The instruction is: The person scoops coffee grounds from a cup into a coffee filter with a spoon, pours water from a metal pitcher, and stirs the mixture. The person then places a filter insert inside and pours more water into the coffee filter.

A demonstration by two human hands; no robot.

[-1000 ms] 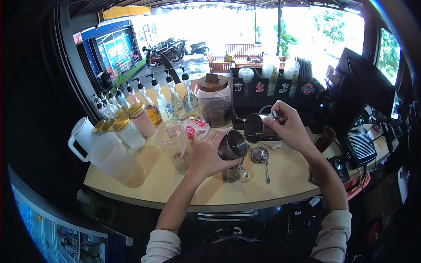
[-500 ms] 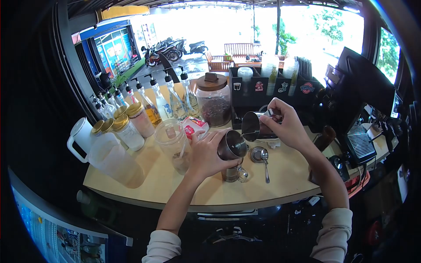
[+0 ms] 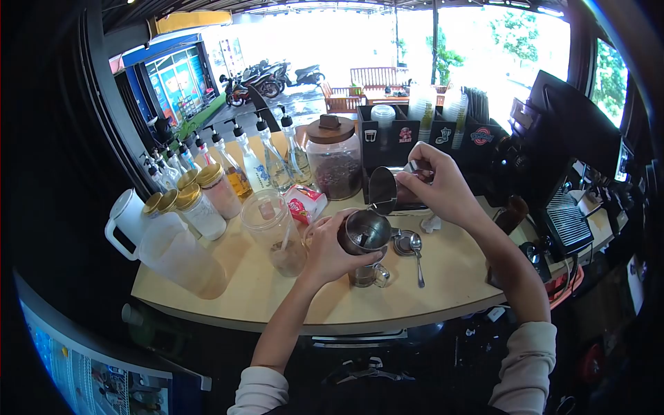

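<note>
My left hand point(image 3: 326, 250) is wrapped round a steel pitcher point(image 3: 365, 232), its mouth facing up towards me. Above it, my right hand point(image 3: 437, 181) grips a second steel pitcher point(image 3: 383, 189), tipped to the left with its lip over the lower one's rim. Whether liquid runs between them is too small to tell. Just under the lower pitcher stands a clear glass mug point(image 3: 364, 276), partly covered by it. A spoon point(image 3: 418, 260) lies to the right across a small round metal dish point(image 3: 402, 243). Left of my left hand is a clear plastic jar point(image 3: 268, 232) with brownish contents.
Gold-lidded jars point(image 3: 205, 216), a frosted jug point(image 3: 173, 252) and pump bottles point(image 3: 277, 160) line the left side. A wooden-lidded jar point(image 3: 335, 164), a red-and-white packet point(image 3: 305, 203) and a black cup holder point(image 3: 391, 144) stand behind. A coffee machine point(image 3: 568, 221) is at right.
The right-hand pitcher has moved slightly left and tipped further over the left-hand one. The left-hand pitcher's mouth has turned more upward. The view has shifted slightly.
</note>
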